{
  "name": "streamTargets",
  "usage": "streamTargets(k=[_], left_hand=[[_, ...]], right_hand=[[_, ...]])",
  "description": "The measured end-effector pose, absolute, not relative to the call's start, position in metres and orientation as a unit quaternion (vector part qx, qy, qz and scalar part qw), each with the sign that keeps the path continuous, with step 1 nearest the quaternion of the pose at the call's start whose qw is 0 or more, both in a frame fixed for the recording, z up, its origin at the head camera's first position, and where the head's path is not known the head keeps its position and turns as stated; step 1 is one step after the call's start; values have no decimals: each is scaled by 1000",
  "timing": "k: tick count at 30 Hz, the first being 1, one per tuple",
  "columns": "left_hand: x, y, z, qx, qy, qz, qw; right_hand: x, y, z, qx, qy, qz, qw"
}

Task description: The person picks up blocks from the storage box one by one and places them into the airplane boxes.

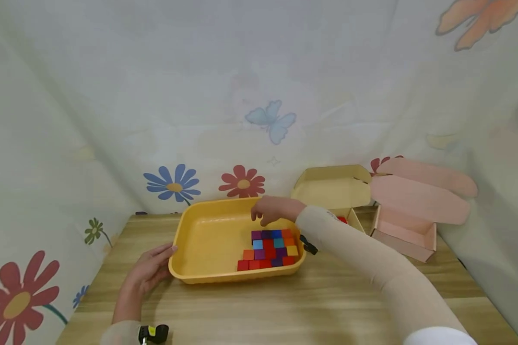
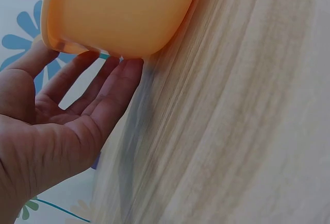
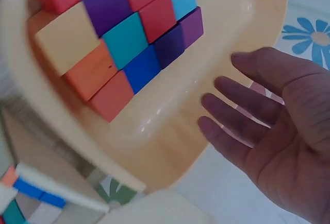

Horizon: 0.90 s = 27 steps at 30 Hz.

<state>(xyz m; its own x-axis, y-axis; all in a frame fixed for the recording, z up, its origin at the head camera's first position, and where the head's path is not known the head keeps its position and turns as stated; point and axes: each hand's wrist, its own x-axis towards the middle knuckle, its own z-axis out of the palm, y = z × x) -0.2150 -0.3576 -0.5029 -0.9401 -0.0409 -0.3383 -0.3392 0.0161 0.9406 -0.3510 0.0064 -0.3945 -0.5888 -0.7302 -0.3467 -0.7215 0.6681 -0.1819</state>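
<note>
A yellow plastic tray (image 1: 207,230) lies on the table, with rows of colored wooden blocks (image 1: 269,247) packed in its right part. My left hand (image 1: 151,268) holds the tray's left side. In the left wrist view, the thumb of the left hand (image 2: 77,105) meets the rim while the other fingertips touch the outer wall. Over the tray's far right part hovers my right hand (image 1: 276,210), just beyond the blocks. Nothing lies in the right hand (image 3: 268,116), whose fingers are spread and loosely bent, apart from the blocks.
To the right of the tray stands an open yellow cardboard box (image 1: 334,187) with colored blocks inside, partly hidden by the right sleeve. Beside it is an open pink cardboard box (image 1: 407,239). Flower-printed cloth (image 1: 207,143) hangs around the wooden table (image 1: 259,311).
</note>
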Motion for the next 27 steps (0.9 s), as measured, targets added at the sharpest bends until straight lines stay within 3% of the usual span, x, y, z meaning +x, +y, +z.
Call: streamTargets(k=[11,27], left_hand=[[-219,-356,-504,-127,714,678,120],[-218,-356,-512,-131,705,687,116]], right_hand=[[-365,-12,-418,-392,881,-27,263],[-358,-27,-439,-396,887,-1,237]])
